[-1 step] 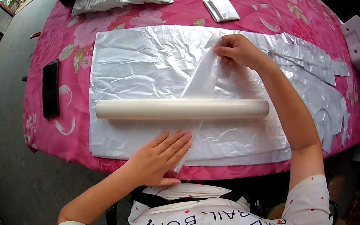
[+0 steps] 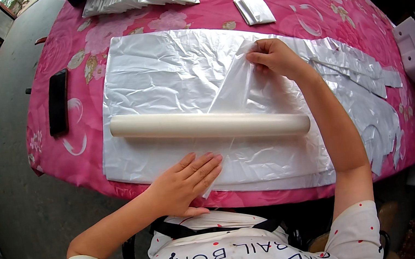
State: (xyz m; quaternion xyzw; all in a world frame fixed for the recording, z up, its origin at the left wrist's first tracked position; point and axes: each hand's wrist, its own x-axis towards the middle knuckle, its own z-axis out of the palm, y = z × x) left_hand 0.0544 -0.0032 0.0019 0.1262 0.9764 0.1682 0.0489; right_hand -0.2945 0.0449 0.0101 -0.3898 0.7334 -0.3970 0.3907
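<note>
Left hand [image 2: 186,183] flat on plastic sheet [image 2: 154,78]; right hand [image 2: 272,57] pinching folded sheet corner beyond roll [image 2: 209,124].

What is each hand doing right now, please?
Left hand: open, flat on the plastic sheet.
Right hand: closed, pinching the sheet's lifted edge.

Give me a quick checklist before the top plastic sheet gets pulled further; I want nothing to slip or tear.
1. Right hand pinches the lifted corner of the thin translucent plastic sheet: ok.
2. Left hand lies flat on the white plastic stack at its near edge: ok.
3. Long cream cardboard tube lies across the stack: ok.
4. Only one sheet lifted: cannot tell.
5. Black flat rectangular device lies apart from the stack: ok.
</note>
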